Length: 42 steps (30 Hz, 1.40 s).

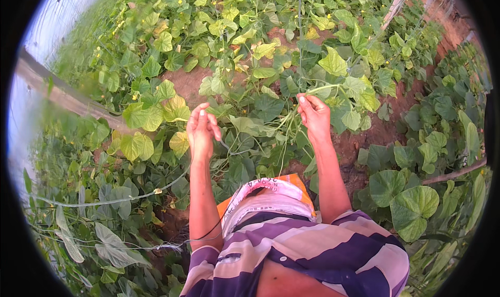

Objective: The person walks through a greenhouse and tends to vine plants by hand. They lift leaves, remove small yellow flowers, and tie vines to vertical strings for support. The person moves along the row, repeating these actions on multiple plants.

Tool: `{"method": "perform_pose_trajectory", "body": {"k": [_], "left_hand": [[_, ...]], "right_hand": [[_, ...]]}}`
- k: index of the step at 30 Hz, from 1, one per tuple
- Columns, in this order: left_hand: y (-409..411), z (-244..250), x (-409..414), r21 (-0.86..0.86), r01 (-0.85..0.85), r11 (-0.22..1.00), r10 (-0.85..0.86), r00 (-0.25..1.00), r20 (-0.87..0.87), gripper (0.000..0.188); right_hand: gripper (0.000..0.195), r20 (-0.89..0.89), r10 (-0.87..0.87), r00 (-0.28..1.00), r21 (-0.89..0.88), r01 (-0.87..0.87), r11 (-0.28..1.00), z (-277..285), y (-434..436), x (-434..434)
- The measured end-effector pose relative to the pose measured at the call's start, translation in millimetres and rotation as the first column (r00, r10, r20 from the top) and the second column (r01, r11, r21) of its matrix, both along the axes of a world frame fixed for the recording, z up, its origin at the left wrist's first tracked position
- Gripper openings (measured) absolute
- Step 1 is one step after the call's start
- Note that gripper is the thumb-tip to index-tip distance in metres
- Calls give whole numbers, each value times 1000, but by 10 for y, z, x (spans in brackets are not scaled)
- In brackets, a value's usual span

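My left hand (202,127) is raised over the vines with its fingers loosely curled and its thumb up. Grey twine (239,153) shows beside its fingertips, and a thin strand runs along the wrist; whether the fingers grip it is unclear. My right hand (315,117) pinches a thin upright string (300,51) between thumb and forefinger. Just beyond those fingertips arches a pale green vine stem (324,88), with lobed leaves (357,87) to its right. A bundle of thin stems (287,121) lies between the hands, close to the right one.
Leafy vines with yellow flowers cover the reddish soil (189,84). A wooden pole (74,92) slants in at left. Twine (129,198) crosses at lower left, with a frayed strand (168,246) below. An orange and white printed sack (269,197) sits at my waist. Another pole (394,6) stands upper right.
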<state>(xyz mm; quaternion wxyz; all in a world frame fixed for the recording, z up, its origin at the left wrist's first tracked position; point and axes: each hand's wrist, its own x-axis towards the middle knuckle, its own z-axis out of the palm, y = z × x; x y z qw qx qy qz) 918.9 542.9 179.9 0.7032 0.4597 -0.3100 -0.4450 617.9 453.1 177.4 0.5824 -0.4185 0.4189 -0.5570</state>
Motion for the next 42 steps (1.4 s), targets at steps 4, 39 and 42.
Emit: {"method": "perform_pose_trajectory", "body": {"k": [4,39,42], "left_hand": [[1065,-452,1351,477,-396,785,-109,669,735,61],[-306,109,-1215,27,248,969,-239,896,375,20],[-309,174,-1126,79,258,963,-267,865,426,21]], "right_hand": [[22,-95,75,993,12,-74,997,160,-16,-200],[8,-746,-372,552,-563,-223,796,-111,336,235],[7,-753,-510,415,-636,-260,727,86,244,298]]}}
